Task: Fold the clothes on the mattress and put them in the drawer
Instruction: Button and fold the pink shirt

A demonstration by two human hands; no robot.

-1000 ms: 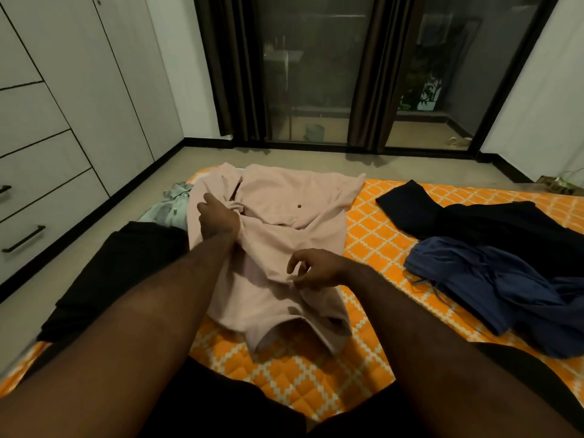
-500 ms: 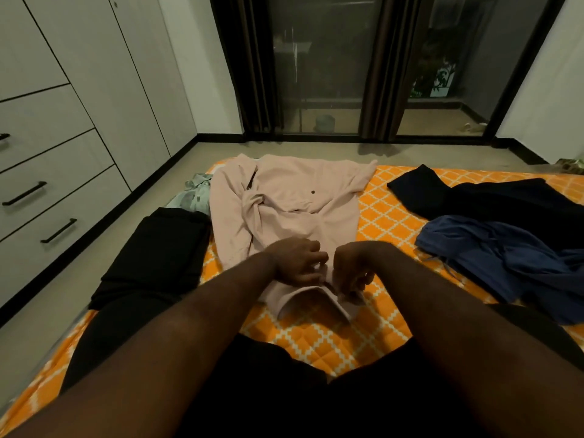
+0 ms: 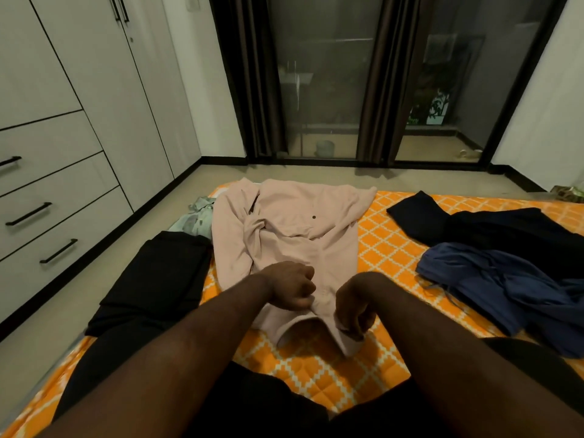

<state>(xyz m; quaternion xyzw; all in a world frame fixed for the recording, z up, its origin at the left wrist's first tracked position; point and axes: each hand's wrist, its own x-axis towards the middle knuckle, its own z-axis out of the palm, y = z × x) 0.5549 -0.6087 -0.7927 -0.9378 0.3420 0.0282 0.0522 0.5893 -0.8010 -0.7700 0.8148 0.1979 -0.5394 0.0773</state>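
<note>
A pale pink shirt (image 3: 294, 229) lies spread on the orange patterned mattress (image 3: 388, 248), collar end far from me. My left hand (image 3: 292, 284) grips the near hem on the left with curled fingers. My right hand (image 3: 354, 306) pinches the near hem on the right, and the hem gapes open between the two hands. A black garment (image 3: 151, 279) lies folded at the mattress's left edge. A blue garment (image 3: 505, 286) and a black one (image 3: 493, 229) lie loose on the right. Closed drawers (image 3: 47, 216) with black handles stand in the wardrobe at left.
A pale green garment (image 3: 196, 218) pokes out beside the pink shirt at the mattress's far left. Grey floor (image 3: 104, 263) runs between mattress and wardrobe. Dark curtains and glass doors (image 3: 328, 90) close the far wall.
Both hands left the middle of the pink shirt and came down to its near hem, which they now hold. The camera has tilted up, showing more of the wardrobe and doors.
</note>
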